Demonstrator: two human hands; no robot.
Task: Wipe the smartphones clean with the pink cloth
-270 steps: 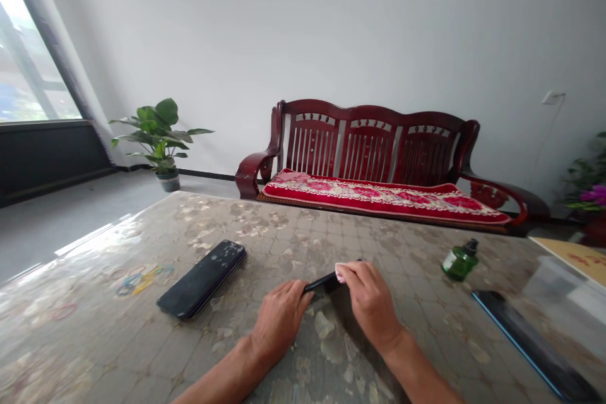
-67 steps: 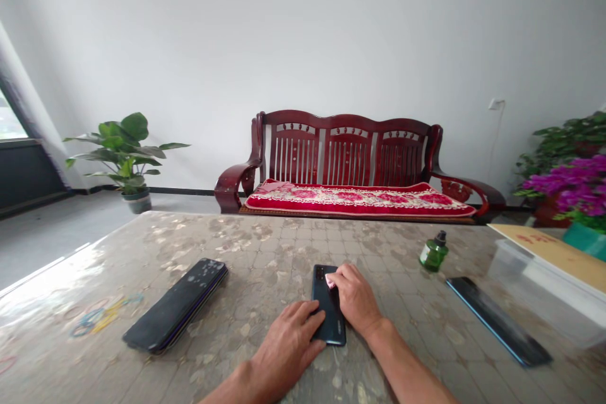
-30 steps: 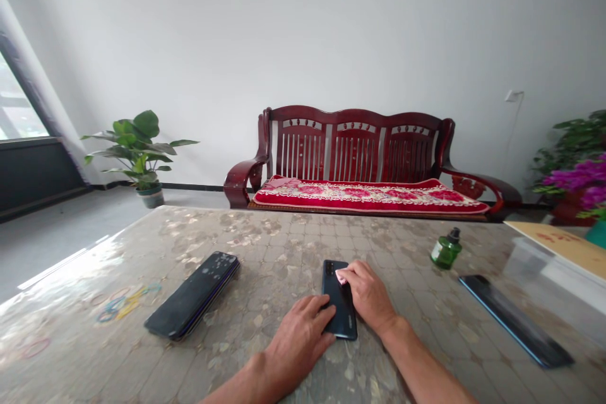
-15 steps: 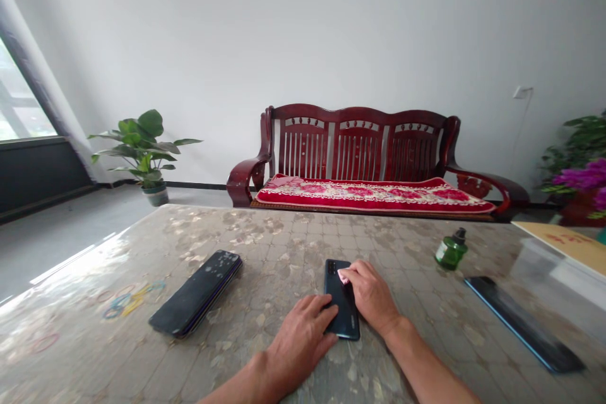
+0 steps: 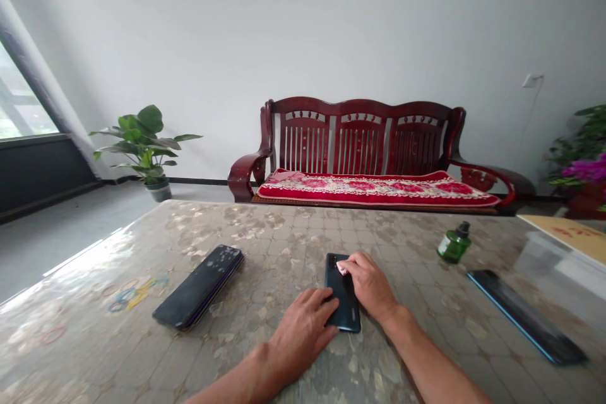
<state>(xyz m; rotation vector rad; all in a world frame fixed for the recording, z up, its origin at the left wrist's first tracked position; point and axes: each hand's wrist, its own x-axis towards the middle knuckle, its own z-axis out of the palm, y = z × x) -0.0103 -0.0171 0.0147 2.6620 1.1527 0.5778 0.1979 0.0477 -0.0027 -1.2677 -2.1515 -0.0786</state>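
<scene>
In the head view, at the middle of the table (image 5: 284, 233), a dark blue phone (image 5: 348, 306) lay flat with its back and camera lenses (image 5: 332, 260) facing up. Taking that phone as the centre of the clock, the left hand (image 5: 303, 328) came in from about seven o'clock, palm down, fingers slightly spread, their tips resting on the phone's left side; it was loosely open rather than wrapped around anything. The right hand (image 5: 372, 284), at the phone's upper right, held a small pinkish-white cloth (image 5: 341, 267) in a narrow pinch between thumb and fingers, pressed to the phone's back just beside the lenses.

At nine o'clock, well apart from the hands, lay a thick black stack (image 5: 199, 287) shaped like phones, with pale specks at its far end. Farther out that way lay coloured rubber bands (image 5: 132, 295). At two o'clock a green bottle (image 5: 453, 246) with a black top stood upright, and at three o'clock lay a blue-edged phone (image 5: 525, 315). Beyond it, also at three, was a clear plastic box (image 5: 544, 265) with a tan card (image 5: 568, 233) on top. Past the table, a red wooden bench (image 5: 360, 145) stood at twelve and a potted plant (image 5: 149, 145) at ten.
</scene>
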